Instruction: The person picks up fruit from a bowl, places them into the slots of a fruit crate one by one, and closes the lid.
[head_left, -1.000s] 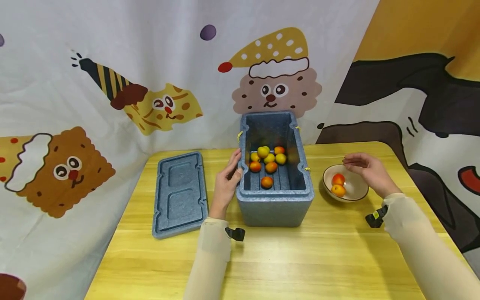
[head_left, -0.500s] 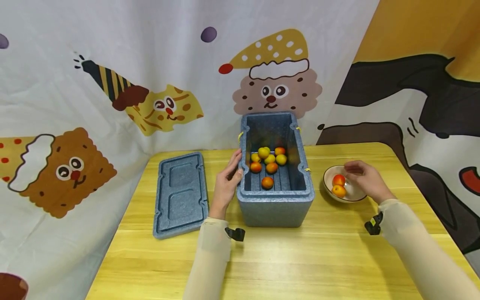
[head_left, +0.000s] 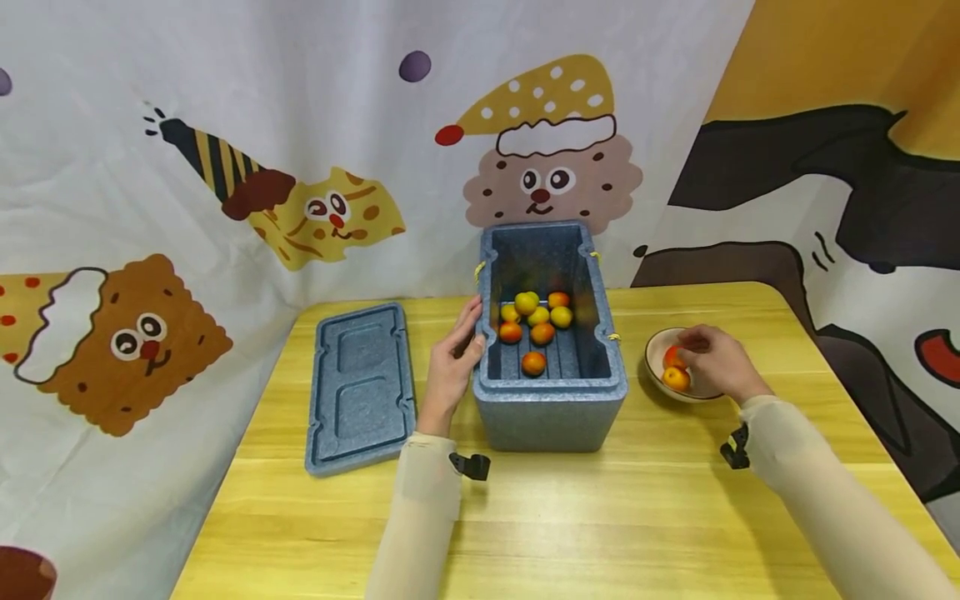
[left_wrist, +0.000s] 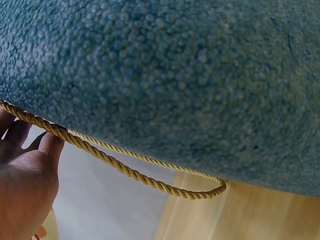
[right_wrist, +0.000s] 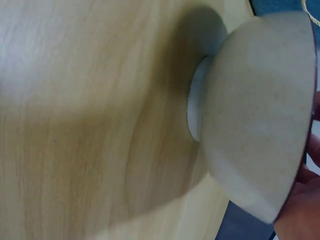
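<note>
- Lowered over the last second from a hover above the bowl [head_left: 658, 357], the person's right hand [head_left: 712, 364] now sits inside it, fingers curled down onto the upper of two orange-red fruits [head_left: 672, 357]; whether they have closed fully round it cannot be told from the head view.
- Second fruit [head_left: 676, 378] lies just nearer the person in the same bowl, touching or almost touching the first, and is not under the fingers.
- Unmoved across the same second, the left hand [head_left: 451, 367] rests flat with straight fingers against the left outer wall of the blue foam box [head_left: 551, 412], beside its yellow rope handle [left_wrist: 150, 176].
- Box stands directly to the left of the bowl, between the two hands, its long axis running away from the person; the right hand is the nearer one to the bowl, and the open box top lies just leftward of it.
- Seven yellow and orange fruits [head_left: 533, 363] sit on the box floor.
- Blue foam lid [head_left: 362, 387] lies flat on the table [head_left: 600, 517], left of the box.
- Cartoon-printed cloth [head_left: 225, 167] hangs behind.
</note>
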